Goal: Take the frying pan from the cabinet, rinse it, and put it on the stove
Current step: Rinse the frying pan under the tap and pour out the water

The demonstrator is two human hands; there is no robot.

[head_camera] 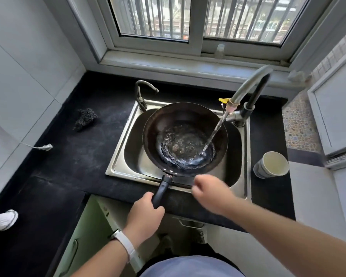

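The dark frying pan (185,124) rests over the steel sink (120,154), its black handle pointing toward me. My left hand (146,214) is wrapped around the end of that handle. Water runs from the hose on the tap (246,108) into the right side of the pan and pools in its bottom. My right hand (210,189) hovers blurred just in front of the pan's near rim, fingers loosely curled, holding nothing that I can see. No stove is in view.
A steel-wool scrubber (85,118) lies on the black counter (72,162) left of the sink. A paper cup (272,164) stands on the counter at the right. A second small tap (142,94) rises at the sink's back left. Below, a green cabinet door (84,236) hangs open.
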